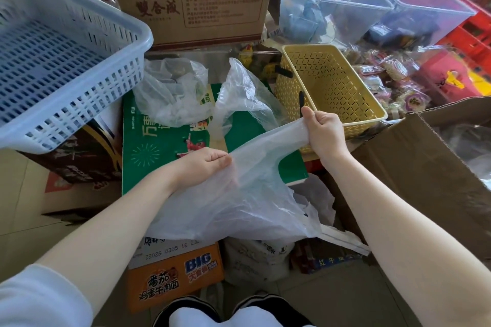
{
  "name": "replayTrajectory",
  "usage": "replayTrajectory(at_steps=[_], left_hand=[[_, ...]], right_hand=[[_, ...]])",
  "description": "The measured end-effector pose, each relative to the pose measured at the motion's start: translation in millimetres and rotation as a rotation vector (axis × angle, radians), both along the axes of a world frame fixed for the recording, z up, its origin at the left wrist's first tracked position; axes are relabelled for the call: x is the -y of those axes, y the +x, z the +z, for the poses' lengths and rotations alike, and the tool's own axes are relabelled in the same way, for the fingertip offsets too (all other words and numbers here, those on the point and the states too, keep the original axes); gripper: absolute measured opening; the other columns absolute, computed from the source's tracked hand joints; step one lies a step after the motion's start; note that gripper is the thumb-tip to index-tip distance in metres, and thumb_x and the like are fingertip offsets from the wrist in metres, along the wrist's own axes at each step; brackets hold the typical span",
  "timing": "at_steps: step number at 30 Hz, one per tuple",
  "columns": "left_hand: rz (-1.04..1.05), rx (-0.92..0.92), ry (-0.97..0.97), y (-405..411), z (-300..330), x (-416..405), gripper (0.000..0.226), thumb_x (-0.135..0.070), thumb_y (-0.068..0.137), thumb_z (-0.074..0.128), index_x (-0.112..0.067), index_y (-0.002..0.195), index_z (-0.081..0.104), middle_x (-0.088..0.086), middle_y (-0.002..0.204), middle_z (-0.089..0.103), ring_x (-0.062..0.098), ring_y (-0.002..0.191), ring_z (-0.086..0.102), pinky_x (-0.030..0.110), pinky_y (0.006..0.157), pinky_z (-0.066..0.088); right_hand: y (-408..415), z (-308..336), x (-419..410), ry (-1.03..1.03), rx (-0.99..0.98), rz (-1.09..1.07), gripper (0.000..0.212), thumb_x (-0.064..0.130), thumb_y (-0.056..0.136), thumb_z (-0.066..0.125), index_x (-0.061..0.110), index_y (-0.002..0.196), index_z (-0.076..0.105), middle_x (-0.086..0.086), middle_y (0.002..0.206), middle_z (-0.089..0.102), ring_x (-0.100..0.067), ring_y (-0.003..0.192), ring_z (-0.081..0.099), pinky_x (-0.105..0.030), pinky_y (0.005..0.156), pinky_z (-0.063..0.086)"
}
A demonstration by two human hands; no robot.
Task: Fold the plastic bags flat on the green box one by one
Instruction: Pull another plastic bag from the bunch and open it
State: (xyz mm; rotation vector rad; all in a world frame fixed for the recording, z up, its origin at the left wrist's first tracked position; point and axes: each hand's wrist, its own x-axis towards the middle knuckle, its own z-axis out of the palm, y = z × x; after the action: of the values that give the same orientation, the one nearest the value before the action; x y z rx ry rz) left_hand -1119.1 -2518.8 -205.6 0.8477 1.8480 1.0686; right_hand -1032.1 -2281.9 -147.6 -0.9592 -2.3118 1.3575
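Over green box (148, 167) | both hands stretch thin crinkled translucent bag (239, 194)

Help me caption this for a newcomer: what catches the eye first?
Both hands, left hand and right hand, stretch a clear plastic bag above the green box at centre. More crumpled bags lie at its far end, between a blue basket and a yellow basket.

"BIG" on orange carton (175, 277); perhaps "2026 0305".
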Motion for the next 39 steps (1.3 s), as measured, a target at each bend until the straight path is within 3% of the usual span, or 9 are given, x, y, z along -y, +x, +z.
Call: replayTrajectory(at_steps=[7,12,18,22,25,28,30,35,39], left_hand=[[0.254,-0.145,0.242,-16,24,-21,0.029,-0.034,0.098,0.034,-0.027,0.101,0.062,-0.018,0.089,0.067,-0.004,0.085,0.061,0.015,0.078,0.044],[0.441,-0.879,0.23,-62,51,-33,0.023,-0.022,0.098,0.041,-0.013,0.099,0.062,0.011,0.071,0.063,0.027,0.067,0.06,0.036,0.06,0.046],[0.615,-1.216,0.189,-70,69,-40,0.047,-0.016,0.09,0.049,-0.001,0.134,0.038,0.019,0.127,0.049,0.032,0.119,0.043,0.039,0.104,0.031],[0.866,-0.973,0.181,-25,14,3,0.055,-0.028,0.093,0.046,0.0,0.137,0.029,0.02,0.146,0.024,0.029,0.135,0.019,0.026,0.112,0.009],[1.066,-0.294,0.13,6,-23,23,0.071,-0.039,0.091,0.052,-0.008,0.144,0.016,0.011,0.152,0.013,0.021,0.139,0.013,0.026,0.114,0.008],[1.011,0.407,0.246,17,-47,34,0.084,-0.062,0.072,0.064,-0.019,0.137,0.036,0.002,0.141,0.042,0.017,0.127,0.041,0.04,0.11,0.027],[0.994,0.438,0.221,16,-49,35,0.051,-0.04,0.082,0.065,-0.016,0.123,0.049,0.004,0.126,0.056,0.019,0.115,0.053,0.038,0.102,0.039],[1.084,0.204,0.16,17,-37,37,0.008,-0.018,0.089,0.058,-0.016,0.097,0.057,-0.002,0.092,0.063,0.016,0.086,0.06,0.02,0.072,0.046],[1.19,0.373,0.263,10,-25,46,0.003,-0.019,0.088,0.06,-0.021,0.088,0.057,-0.001,0.092,0.063,0.015,0.086,0.061,0.032,0.074,0.051]], right_hand=[[20,-21,-3,-0.406,0.258,0.51,0.061,0.051,0.083,0.059,0.015,0.132,0.049,-0.003,0.124,0.061,-0.016,0.111,0.059,-0.038,0.098,0.046],[23,-32,2,-0.122,0.238,0.572,0.004,0.013,0.086,0.064,0.009,0.084,0.064,-0.001,0.074,0.065,-0.006,0.068,0.06,-0.015,0.069,0.048],[-10,-25,18,-0.487,0.11,0.25,0.013,0.021,0.091,0.057,0.009,0.085,0.06,-0.004,0.07,0.062,-0.015,0.06,0.057,-0.027,0.059,0.049],[-29,-25,28,-0.738,0.178,0.129,0.019,0.027,0.094,0.053,0.013,0.093,0.066,-0.007,0.085,0.07,-0.02,0.075,0.066,-0.037,0.075,0.055],[-37,-26,35,-0.852,0.219,0.049,0.018,0.023,0.096,0.05,0.01,0.095,0.064,-0.007,0.077,0.07,-0.021,0.07,0.066,-0.036,0.07,0.053],[-42,-31,40,-0.876,0.29,0.018,0.024,0.023,0.094,0.053,0.006,0.109,0.059,-0.012,0.092,0.068,-0.025,0.078,0.066,-0.037,0.072,0.052],[-43,-29,42,-0.873,0.311,0.012,0.032,0.029,0.092,0.055,0.008,0.117,0.056,-0.011,0.101,0.067,-0.025,0.084,0.065,-0.037,0.072,0.052],[-32,-32,51,0.344,0.28,0.205,0.07,0.056,0.091,0.04,0.014,0.144,0.026,-0.008,0.143,0.038,-0.026,0.122,0.043,-0.041,0.098,0.039],[-10,-35,76,0.991,-0.092,0.745,0.074,0.069,0.082,0.039,0.014,0.131,0.048,-0.008,0.139,0.043,-0.026,0.129,0.033,-0.045,0.109,0.017]])
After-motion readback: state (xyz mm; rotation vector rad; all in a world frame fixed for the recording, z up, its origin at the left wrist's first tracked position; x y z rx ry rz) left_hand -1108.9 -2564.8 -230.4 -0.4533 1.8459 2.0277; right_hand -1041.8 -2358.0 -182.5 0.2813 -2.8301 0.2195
